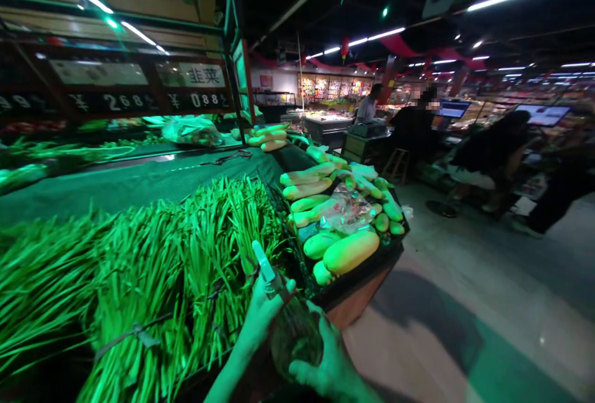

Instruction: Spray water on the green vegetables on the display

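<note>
Low in the middle of the head view I hold what looks like a spray bottle (pixel 297 332), with a pale nozzle (pixel 263 259) pointing up and away from me and a dark, see-through body tilted toward me. My left hand (pixel 266 309) is closed about its neck, just under the nozzle. Around the side and base of the body, my right hand (pixel 328 353) is wrapped, thumb across the near end. Directly beyond and left of my hands lie long green garlic chives (pixel 223 223), some tied in bundles with a band (pixel 139 333).
Pale green gourds (pixel 352 252) and a clear plastic bag (pixel 346 208) lie on the stand's right corner. Price signs (pixel 190 84) hang above a green mat (pixel 116 180). An upright frame (pixel 239 74) rises behind. People (pixel 418 121) are by counters on the right, beyond the floor (pixel 418 304).
</note>
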Demonstrator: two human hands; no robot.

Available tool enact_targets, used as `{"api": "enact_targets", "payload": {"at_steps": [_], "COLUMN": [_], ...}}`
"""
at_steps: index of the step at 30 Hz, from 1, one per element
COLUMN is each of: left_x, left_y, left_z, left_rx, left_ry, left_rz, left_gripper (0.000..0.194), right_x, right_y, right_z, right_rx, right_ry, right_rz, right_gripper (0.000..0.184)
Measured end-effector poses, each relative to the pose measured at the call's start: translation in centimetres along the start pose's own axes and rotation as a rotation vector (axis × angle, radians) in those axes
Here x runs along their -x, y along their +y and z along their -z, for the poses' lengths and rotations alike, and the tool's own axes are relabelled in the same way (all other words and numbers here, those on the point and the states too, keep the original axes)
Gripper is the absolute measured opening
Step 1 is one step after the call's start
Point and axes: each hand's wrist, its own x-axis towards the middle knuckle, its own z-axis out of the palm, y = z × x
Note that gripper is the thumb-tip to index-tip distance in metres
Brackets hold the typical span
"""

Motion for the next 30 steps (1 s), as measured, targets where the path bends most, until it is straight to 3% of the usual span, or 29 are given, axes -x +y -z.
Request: {"api": "enact_targets", "payload": {"at_steps": [3, 9, 12, 15, 21, 24, 27, 30], "left_x": [-0.2, -0.4, 0.9, 2.1, 4.2, 5.7, 6.3, 5.2], "left_y": [-2.0, -6.6, -8.4, -10.0, -11.5, -11.4, -11.9, -13.4], "left_z": [-4.7, -16.4, -20.0, -20.4, -16.1, -15.0, -16.1, -19.0], "left_rx": [-0.023, -0.041, 0.01, 0.007, -0.063, -0.073, -0.11, -0.101], "left_ry": [-0.101, -0.368, -0.378, -0.279, 0.008, 0.129, 0.14, 0.072], "left_rz": [0.049, 0.125, 0.117, 0.092, 0.095, 0.101, 0.045, 0.019], "left_gripper": [0.055, 0.067, 0.063, 0.058, 0.069, 0.072, 0.06, 0.055], "right_x": [2.0, 7.2, 8.5, 9.0, 8.7, 8.8, 9.2, 9.2], "right_y": [0.3, 1.8, 1.6, 0.9, -0.2, -0.9, -1.7, -2.2], "right_z": [4.1, 13.4, 16.7, 18.9, 19.9, 19.9, 20.9, 23.3], "right_rx": [-0.06, -0.067, -0.09, -0.13, -0.083, -0.01, 0.005, -0.001], "right_ry": [0.092, 0.378, 0.438, 0.29, 0.016, -0.055, -0.015, 0.014], "right_rz": [-0.019, -0.178, -0.171, -0.129, -0.163, -0.204, -0.248, -0.26], "right_gripper": [0.089, 0.096, 0.095, 0.095, 0.09, 0.088, 0.068, 0.041]}}
